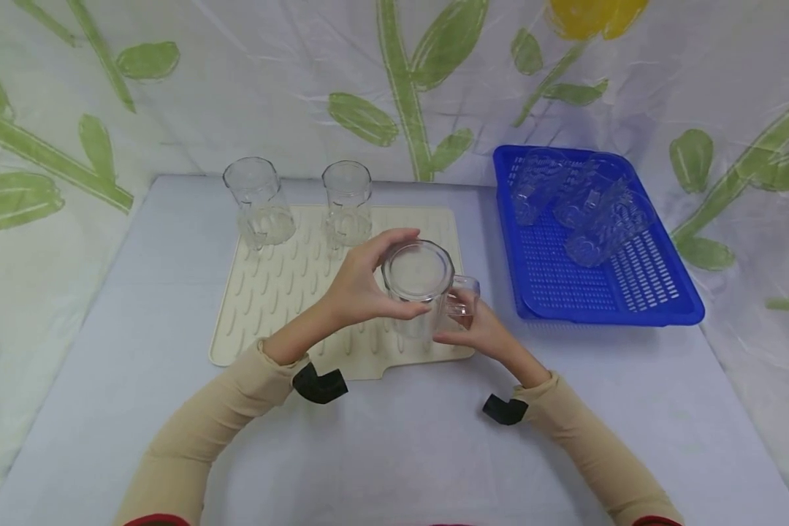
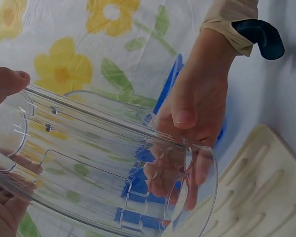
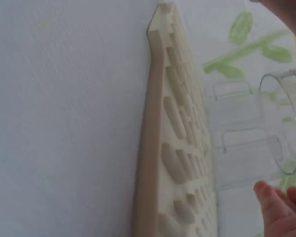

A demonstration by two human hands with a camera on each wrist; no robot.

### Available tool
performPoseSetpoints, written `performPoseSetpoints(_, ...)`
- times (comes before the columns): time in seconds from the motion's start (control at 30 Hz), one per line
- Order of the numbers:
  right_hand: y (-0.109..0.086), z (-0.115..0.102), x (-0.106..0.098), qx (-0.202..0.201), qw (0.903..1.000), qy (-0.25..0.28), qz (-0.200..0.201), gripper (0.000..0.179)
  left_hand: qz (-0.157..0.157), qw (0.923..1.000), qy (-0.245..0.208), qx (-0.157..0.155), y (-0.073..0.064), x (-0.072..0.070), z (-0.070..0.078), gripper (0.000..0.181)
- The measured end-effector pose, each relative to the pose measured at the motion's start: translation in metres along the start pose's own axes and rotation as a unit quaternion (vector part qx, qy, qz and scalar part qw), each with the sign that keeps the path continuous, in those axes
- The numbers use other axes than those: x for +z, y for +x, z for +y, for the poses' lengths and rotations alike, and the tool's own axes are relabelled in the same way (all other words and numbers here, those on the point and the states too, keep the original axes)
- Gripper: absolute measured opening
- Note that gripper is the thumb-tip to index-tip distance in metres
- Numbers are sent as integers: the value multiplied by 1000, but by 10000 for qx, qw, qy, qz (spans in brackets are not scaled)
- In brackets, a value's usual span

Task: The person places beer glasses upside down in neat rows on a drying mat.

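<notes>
My left hand holds a clear mug around its base end, thumb on one side and fingers on the other. The mug is turned base up, its rim facing the drying mat in the right wrist view. Beside the mug's handle is my right hand, its thumb apart from loosely bent fingers. In the left wrist view those fingers show through the clear wall near the rim; whether they touch it I cannot tell. Two more clear mugs, a left one and a right one, stand at the mat's back.
A blue plastic basket sits to the right, with several clear mugs lying inside at its back. White cloth covers the table. Behind it hangs a flower-patterned sheet.
</notes>
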State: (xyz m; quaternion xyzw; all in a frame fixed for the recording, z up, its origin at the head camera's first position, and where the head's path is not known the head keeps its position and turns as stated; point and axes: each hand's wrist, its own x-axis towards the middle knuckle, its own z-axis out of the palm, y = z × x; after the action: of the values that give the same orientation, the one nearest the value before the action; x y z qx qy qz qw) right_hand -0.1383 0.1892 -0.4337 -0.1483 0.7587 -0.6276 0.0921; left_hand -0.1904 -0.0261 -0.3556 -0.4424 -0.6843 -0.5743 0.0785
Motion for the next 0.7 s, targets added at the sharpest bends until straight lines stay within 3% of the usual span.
performPoseSetpoints(0.27, -3, 16, 1, 406, 9948, 915, 210, 74, 95, 9999, 91, -42, 7, 0, -15, 80)
performPoseSetpoints(0.53, -21, 26, -10, 313, 9906, 1327, -75, 66, 185, 9995, 169, -194, 19, -1, -31, 79)
performPoseSetpoints(0.7, -32, 31, -11, 592, 9896, 1308, -37, 61, 131, 9985, 435, -314, 30, -2, -33, 78)
